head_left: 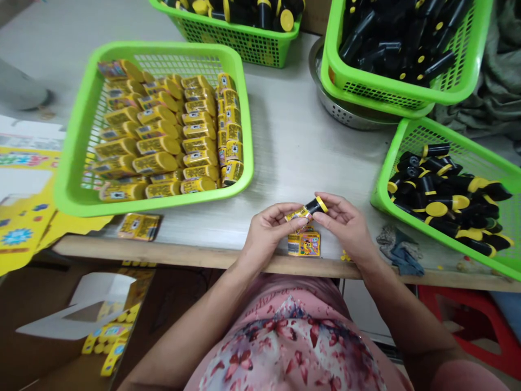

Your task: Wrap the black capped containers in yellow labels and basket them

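1. The left hand point(266, 231) and right hand point(344, 225) meet just above the bench's front edge, fingers curled close, both holding one black tube with a yellow end point(312, 207). A yellow printed wrapper point(293, 215) sits at the tube's lower end by the left fingers; how far it covers the tube is hidden.
2. Directly below the hands, a small yellow printed carton point(304, 244) stands on the bench point(285, 136), nearly touching the left hand.
3. Left of the hands lies a loose yellow packet point(139, 226), and beyond it a green plastic basket point(163, 49) holds rows of yellow-labelled tubes point(157, 155).
4. To the right, a green basket point(385, 168) holds loose black tubes with yellow caps point(439, 203); a crumpled blue cloth point(401, 251) lies just before it.
5. Farther ahead are two more green baskets of black tubes point(366, 87) point(244, 41), the right-hand one resting on a perforated steel colander point(337, 111).
6. Flat yellow printed card point(24, 212) lies far left.
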Tool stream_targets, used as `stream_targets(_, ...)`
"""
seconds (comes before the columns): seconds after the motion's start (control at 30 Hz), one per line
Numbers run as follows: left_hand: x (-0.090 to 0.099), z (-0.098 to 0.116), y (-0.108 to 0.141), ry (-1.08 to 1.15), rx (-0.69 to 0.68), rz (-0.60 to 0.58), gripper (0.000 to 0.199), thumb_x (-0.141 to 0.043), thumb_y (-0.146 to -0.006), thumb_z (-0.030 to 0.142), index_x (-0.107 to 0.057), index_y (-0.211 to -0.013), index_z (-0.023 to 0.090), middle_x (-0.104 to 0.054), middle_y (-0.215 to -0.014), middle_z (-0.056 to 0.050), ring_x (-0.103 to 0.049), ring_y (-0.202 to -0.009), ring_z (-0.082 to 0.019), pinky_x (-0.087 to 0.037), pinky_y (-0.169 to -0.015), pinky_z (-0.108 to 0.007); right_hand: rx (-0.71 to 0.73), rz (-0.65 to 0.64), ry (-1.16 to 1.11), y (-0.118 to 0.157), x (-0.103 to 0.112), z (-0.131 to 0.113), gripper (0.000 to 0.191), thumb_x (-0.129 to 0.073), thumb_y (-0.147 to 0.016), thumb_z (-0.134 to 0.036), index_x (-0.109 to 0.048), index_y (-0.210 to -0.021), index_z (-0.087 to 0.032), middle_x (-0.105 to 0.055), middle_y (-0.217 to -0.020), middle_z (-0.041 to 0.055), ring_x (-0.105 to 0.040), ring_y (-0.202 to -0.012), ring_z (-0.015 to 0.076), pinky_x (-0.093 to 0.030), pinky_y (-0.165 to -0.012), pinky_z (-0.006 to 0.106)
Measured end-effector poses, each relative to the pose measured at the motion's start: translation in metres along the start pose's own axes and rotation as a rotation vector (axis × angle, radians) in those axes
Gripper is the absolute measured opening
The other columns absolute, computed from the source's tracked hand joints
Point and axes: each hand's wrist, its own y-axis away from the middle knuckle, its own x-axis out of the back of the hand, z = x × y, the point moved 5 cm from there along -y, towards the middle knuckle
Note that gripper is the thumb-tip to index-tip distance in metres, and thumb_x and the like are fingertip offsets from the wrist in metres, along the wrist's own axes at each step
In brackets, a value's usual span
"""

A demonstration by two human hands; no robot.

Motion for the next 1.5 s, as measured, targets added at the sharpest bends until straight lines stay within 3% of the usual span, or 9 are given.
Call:
stream_targets(0.23, -0.006, -0.004, -0.002, 0.124, 0.170, -0.122, 0.034, -0.091, -0.061, 0.027, -0.078, -0.090, 0.017, -0.079, -0.082, -0.004, -0.071, -0.064, -0.015, -0.060, -0.072, -0.030, 0.175, -0.020, 0.244, 0.004, -0.002, -0.001, 0.050, -0.067, -0.088, -0.041, -0.057, -0.136, -0.030, -0.070, -0.123, 0.0052, -0.068, -0.110, 0.0197, -0.055, -0.102, 0.040)
stream_targets(0.4, -0.006, -0.002, -0.003, 0.206, 0.181, -0.126, 0.031, -0.089, -0.062, 0.022, -0.076, -0.089, 0.015, -0.079, -0.083, -0.005, -0.072, -0.065, -0.014, -0.060, -0.068, -0.026, 0.424, -0.191, 0.512, 0.013, -0.012, -0.012, 0.043, -0.055, -0.097, -0.036, -0.056, -0.139, -0.029, -0.063, -0.138, 0.0076, -0.057, -0.130, 0.0235, -0.046, -0.112, 0.045)
stream_targets(0.67, -0.008, -0.001, 0.002, 0.223, 0.287, -0.272, 0.049, -0.087, -0.063, 0.020, -0.069, -0.109, 0.016, -0.077, -0.078, -0.005, -0.074, -0.063, -0.020, -0.060, -0.070, -0.032, 0.212, -0.183, 0.124, 0.009, -0.007, -0.015, 0.027, -0.062, -0.094, -0.036, -0.069, -0.120, -0.035, -0.072, -0.123, -0.0001, -0.068, -0.114, 0.0184, -0.053, -0.103, 0.039)
stream_targets(0.87, -0.007, 0.000, 0.002, 0.050, 0.047, -0.135, 0.067, -0.091, -0.057, 0.018, -0.064, -0.119, 0.018, -0.077, -0.085, 0.000, -0.072, -0.078, -0.016, -0.055, -0.080, -0.027, 0.087, 0.027, 0.219, 0.004, 0.002, -0.002, 0.030, -0.073, -0.083, -0.046, -0.072, -0.104, -0.025, -0.077, -0.100, 0.0031, -0.072, -0.093, 0.0195, -0.058, -0.090, 0.037)
stream_targets(0.97, -0.008, -0.002, 0.001, -0.007, 0.004, -0.092, 0.065, -0.090, -0.060, 0.023, -0.063, -0.119, 0.018, -0.077, -0.089, -0.001, -0.071, -0.081, -0.016, -0.055, -0.081, -0.029, 0.183, 0.042, 0.409, 0.005, 0.002, -0.002, 0.035, -0.059, -0.093, -0.048, -0.067, -0.116, -0.024, -0.075, -0.102, 0.0060, -0.071, -0.094, 0.0208, -0.058, -0.088, 0.039)
stream_targets(1.07, -0.006, -0.001, -0.002, 0.013, -0.016, -0.047, 0.061, -0.089, -0.061, 0.023, -0.063, -0.116, 0.018, -0.075, -0.090, -0.001, -0.071, -0.083, -0.016, -0.055, -0.081, -0.030, 0.426, -0.004, 0.653, 0.010, -0.011, -0.010, 0.067, -0.070, -0.085, -0.051, -0.047, -0.141, -0.023, -0.062, -0.132, 0.0140, -0.060, -0.121, 0.0289, -0.053, -0.100, 0.048)
stream_targets(1.13, -0.006, 0.000, -0.004, 0.038, -0.040, -0.035, 0.061, -0.090, -0.057, 0.019, -0.065, -0.113, 0.019, -0.073, -0.088, 0.001, -0.070, -0.084, -0.015, -0.054, -0.082, -0.028, 0.622, -0.005, 0.807, 0.016, -0.022, -0.016, 0.083, -0.077, -0.079, -0.042, -0.035, -0.149, -0.024, -0.055, -0.139, 0.0164, -0.053, -0.129, 0.0320, -0.049, -0.105, 0.053)
stream_targets(1.2, -0.007, 0.001, -0.004, 0.058, -0.043, -0.052, 0.063, -0.092, -0.053, 0.016, -0.067, -0.111, 0.019, -0.073, -0.087, 0.002, -0.069, -0.085, -0.014, -0.054, -0.083, -0.026, 0.749, 0.016, 0.868, 0.021, -0.031, -0.019, 0.079, -0.069, -0.084, -0.026, -0.029, -0.152, -0.026, -0.057, -0.133, 0.0150, -0.055, -0.125, 0.0297, -0.051, -0.104, 0.052)
stream_targets(1.5, -0.017, -0.004, 0.001, 0.127, 0.257, -0.353, 0.035, -0.083, -0.070, 0.046, -0.077, -0.078, 0.012, -0.077, -0.081, -0.011, -0.071, -0.067, -0.020, -0.056, -0.064, -0.028, 0.795, -0.021, 0.732, 0.029, -0.026, -0.019, 0.088, -0.065, -0.082, -0.013, -0.018, -0.154, -0.032, -0.058, -0.134, 0.0115, -0.059, -0.124, 0.0291, -0.055, -0.102, 0.049)
